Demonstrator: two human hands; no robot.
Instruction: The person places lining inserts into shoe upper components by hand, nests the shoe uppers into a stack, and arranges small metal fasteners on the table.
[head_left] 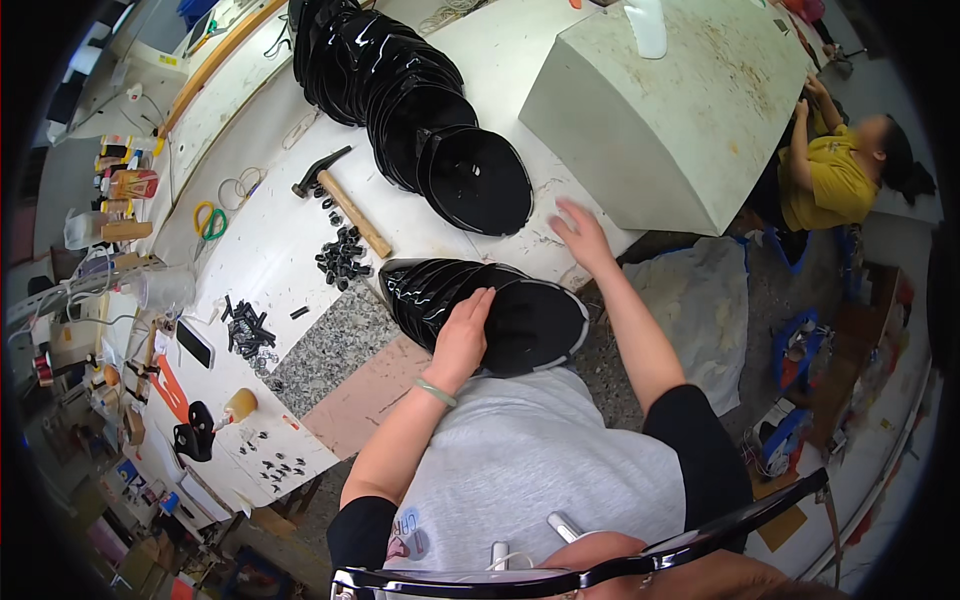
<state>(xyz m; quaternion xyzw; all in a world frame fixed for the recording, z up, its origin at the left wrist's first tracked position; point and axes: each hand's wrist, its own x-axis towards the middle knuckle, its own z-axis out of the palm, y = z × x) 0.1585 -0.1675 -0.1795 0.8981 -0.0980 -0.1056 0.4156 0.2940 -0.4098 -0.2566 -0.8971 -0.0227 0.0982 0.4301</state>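
Observation:
A row of nested, glossy black oval shells lies on its side at the table's near edge, against my shirt. My left hand rests on these shells, its fingers straight and flat near the rim of the frontmost one. To the right, my right hand hovers beyond the shells with its fingers apart and nothing in them; it is slightly blurred. Farther off, a longer row of similar black shells stretches toward the far left, its nearest open mouth facing my right hand.
A hammer with a wooden handle lies left of the shells, near a heap of small black parts. A speckled stone slab and phone are further left. A large pale box stands right; a person in yellow sits beyond.

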